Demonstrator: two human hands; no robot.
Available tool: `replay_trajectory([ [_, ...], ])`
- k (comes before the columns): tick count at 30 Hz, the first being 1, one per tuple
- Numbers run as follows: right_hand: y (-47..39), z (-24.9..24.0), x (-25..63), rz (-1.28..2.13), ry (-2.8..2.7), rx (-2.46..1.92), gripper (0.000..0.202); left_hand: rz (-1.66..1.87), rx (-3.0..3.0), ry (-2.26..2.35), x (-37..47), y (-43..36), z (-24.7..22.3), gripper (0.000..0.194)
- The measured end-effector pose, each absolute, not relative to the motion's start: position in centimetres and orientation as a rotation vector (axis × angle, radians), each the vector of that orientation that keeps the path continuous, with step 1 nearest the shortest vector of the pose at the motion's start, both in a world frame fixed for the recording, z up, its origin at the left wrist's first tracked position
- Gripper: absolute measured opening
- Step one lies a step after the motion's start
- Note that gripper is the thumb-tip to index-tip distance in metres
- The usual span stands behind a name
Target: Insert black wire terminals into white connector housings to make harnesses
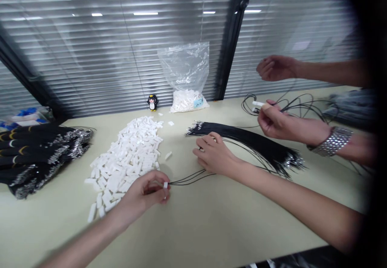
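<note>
My left hand (151,187) is closed in a pinch on a small white plastic connector housing (165,185). Several thin black wires (190,178) run from that housing to the right, passing beneath my right hand (214,153). The fingers of my right hand are curled together just in front of a bundle of black wires (242,135) with bare metal ends, and a dark wire end shows at the fingertips. Left of my hands lies a large heap of white connector housings (130,151); one loose housing (168,155) sits apart from it.
Another person's hands (272,118) work at the right with a white connector and looped black wires (305,102). A clear bag of white housings (189,100) and a penguin figurine (152,103) stand by the window blinds. Bundled black cables (39,151) lie far left.
</note>
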State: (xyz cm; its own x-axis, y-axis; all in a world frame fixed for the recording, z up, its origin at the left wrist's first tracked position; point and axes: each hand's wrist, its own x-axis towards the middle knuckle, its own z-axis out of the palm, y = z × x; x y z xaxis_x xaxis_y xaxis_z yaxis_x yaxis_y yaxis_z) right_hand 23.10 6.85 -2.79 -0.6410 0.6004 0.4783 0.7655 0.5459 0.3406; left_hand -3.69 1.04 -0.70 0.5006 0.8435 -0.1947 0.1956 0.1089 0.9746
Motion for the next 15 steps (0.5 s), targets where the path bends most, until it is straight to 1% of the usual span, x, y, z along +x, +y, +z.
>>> replay_trajectory([
  [2, 6.8, -2.7, 23.1, -0.763, -2.504, -1.121, 0.011, 0.618, 1.391, 1.028, -3.7, 1.0, -0.5, 0.025],
  [4, 6.8, -2.8, 23.1, -0.744, -2.517, -1.12, 0.011, 0.651, 1.356, 1.066, -3.8, 0.8, -0.3, 0.037],
  [7, 7.2, -3.2, 23.3, -0.709, -2.493, -1.16, 0.012, 0.733, 1.363, 1.008, -3.8, 0.5, -0.2, 0.06],
  [9, 7.5, -3.4, 23.4, -0.682, -2.463, -1.188, 0.015, 0.762, 1.439, 0.973, -3.8, 0.4, -0.1, 0.068],
  [12, 7.4, -3.3, 23.0, -0.64, -2.383, -1.221, 0.029, 0.773, 1.681, 0.999, -3.9, 0.5, 0.3, 0.07],
  [15, 6.9, -1.5, 22.9, -0.603, -2.284, -1.238, 0.046, 0.996, 1.995, 0.971, -4.7, -0.1, 1.2, 0.066],
])
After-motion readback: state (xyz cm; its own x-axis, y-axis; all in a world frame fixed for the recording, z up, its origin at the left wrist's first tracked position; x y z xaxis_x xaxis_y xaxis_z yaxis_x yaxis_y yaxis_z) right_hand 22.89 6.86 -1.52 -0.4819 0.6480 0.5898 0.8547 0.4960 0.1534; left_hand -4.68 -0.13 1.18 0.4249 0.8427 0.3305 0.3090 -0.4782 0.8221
